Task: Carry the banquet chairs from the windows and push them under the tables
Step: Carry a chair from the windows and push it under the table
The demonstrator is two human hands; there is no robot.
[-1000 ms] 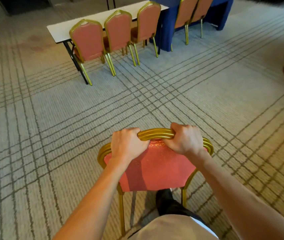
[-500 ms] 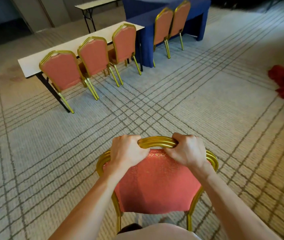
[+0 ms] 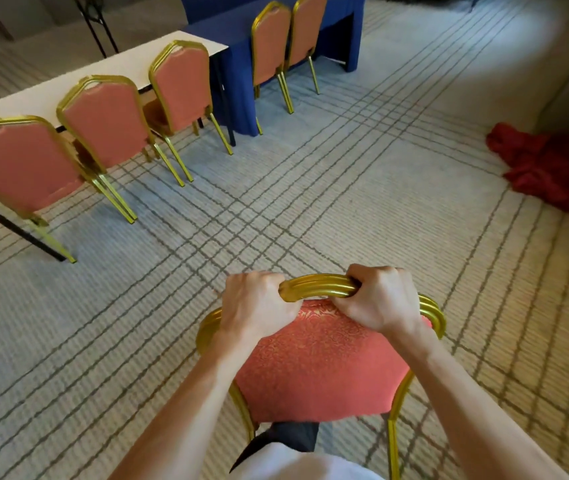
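A banquet chair (image 3: 321,362) with a red padded back and gold frame is right in front of me, seen from behind. My left hand (image 3: 257,304) grips the left of its gold top rail and my right hand (image 3: 376,301) grips the right. Three matching chairs (image 3: 103,123) stand pushed under a white folding table (image 3: 51,95) at the upper left. Two more chairs (image 3: 269,43) stand at a blue-skirted table (image 3: 241,74) beyond it.
A heap of red cloth (image 3: 553,171) lies on the patterned carpet (image 3: 328,188) at the right. Another folding table's black legs (image 3: 97,26) show at the top left. Open carpet stretches between me and the tables.
The tables and their chairs have drawn nearer and shifted left and down in view as I walk the held chair forward. Both hands keep the same grip.
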